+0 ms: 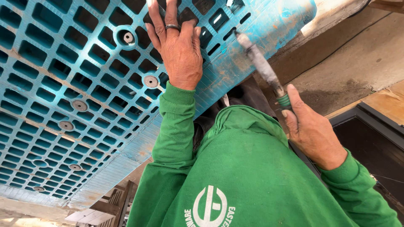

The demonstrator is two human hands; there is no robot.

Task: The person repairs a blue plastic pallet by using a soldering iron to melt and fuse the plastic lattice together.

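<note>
A large blue plastic grid panel (75, 84) with round metal washers fills the left and top of the view. My left hand (179, 46), with a ring on one finger, lies flat against the panel near its edge, fingers stretched upward. My right hand (309, 130) grips a blurred grey tool with a green-wrapped handle (263, 65). The tool's far end touches or nearly touches the ribbed blue edge of the panel, just right of my left hand. Both my arms are in green sleeves, and my green sweatshirt (244, 176) fills the bottom centre.
A concrete floor (362, 59) lies at the upper right. A dark framed opening (374, 138) sits at the right edge beside a wooden board (389, 103). Wooden slats (113, 201) show at the bottom left below the panel.
</note>
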